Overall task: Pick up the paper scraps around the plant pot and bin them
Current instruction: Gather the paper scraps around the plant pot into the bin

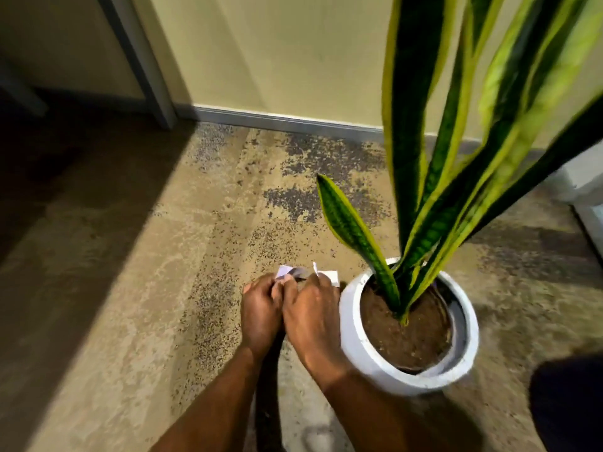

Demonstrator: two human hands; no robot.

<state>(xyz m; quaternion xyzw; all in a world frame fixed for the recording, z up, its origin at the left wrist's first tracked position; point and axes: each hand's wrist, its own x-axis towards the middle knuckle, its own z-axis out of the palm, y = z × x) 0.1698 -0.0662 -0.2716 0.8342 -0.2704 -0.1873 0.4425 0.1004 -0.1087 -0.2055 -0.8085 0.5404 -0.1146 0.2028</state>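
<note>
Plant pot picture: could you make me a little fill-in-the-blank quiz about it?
The plant pot is coloured ____. The left hand and right hand pinch scraps of ____. In the head view, both hands lie to the ____ of the plant pot.
Missing words: white; paper; left.

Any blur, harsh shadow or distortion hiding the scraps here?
Head view: the upper-right leaves are smeared by blur; the paper scraps pinched by the left hand and right hand look soft yet visible; a hard diagonal shadow darkens the floor at left; the door frame leans, likely wide-angle distortion.
</note>
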